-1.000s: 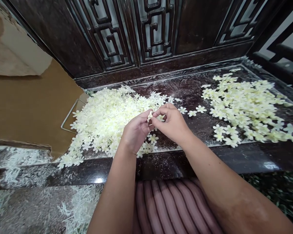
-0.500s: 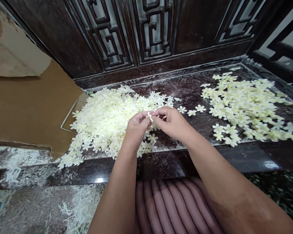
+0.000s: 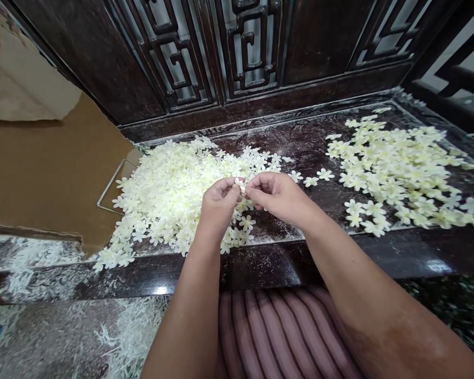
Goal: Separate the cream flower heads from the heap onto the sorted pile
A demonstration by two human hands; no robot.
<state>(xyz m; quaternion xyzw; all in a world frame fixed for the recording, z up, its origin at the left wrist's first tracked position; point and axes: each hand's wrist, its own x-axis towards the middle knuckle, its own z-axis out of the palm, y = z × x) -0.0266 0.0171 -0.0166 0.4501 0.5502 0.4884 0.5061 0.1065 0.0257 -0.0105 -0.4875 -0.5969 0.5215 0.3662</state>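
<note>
A small cream-white artificial flower (image 3: 240, 185) is pinched in the thumb and fingers of my left hand (image 3: 218, 204), in front of my body. Closed in a pinch, my right hand (image 3: 277, 196) has its thumb and fingertips at the flower's right edge. The exact contact there is partly hidden by the fingers. Below and behind my left hand spreads a thick heap of similar flowers (image 3: 161, 189). A looser pile of flowers (image 3: 395, 168) lies farther right on the dark wooden bench (image 3: 300, 142), with a few single ones between the piles.
A brown cardboard sheet (image 3: 51, 179) stands at the left, with a bent metal handle (image 3: 109, 189) by the heap. Behind the bench rises a carved lattice back (image 3: 255, 47). White shreds (image 3: 130, 331) litter the floor and the bench's left end.
My hands have drawn slightly apart, the left one shifting a little to the left with the flower. The piles look unchanged.
</note>
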